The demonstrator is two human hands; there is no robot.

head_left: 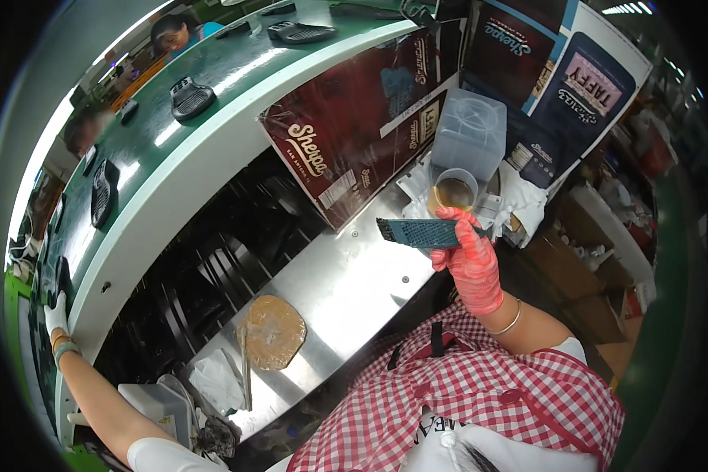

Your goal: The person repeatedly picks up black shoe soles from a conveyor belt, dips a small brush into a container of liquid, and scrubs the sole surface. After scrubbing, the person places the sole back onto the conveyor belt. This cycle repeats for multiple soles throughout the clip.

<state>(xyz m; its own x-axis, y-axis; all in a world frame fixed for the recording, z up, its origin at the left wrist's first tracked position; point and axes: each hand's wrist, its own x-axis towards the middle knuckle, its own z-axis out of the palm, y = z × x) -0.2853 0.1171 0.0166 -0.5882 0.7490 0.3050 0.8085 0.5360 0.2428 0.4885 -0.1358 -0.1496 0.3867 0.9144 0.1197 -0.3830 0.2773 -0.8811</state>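
While the fingers (pixel 454 223) of the gloved right hand (pixel 470 263) close around one end of a blue mesh piece (pixel 421 232), holding it level above the steel bench (pixel 346 283) beside a cup of amber liquid (pixel 453 191), the work looks mid-coating; dipping or brushing seems next. The left hand (pixel 55 313), arm stretched far out, rests on the green conveyor (pixel 145 149) edge, its grip unclear.

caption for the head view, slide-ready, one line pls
Right hand in a red glove holds a blue mesh piece over the steel bench; left hand reaches the green conveyor.
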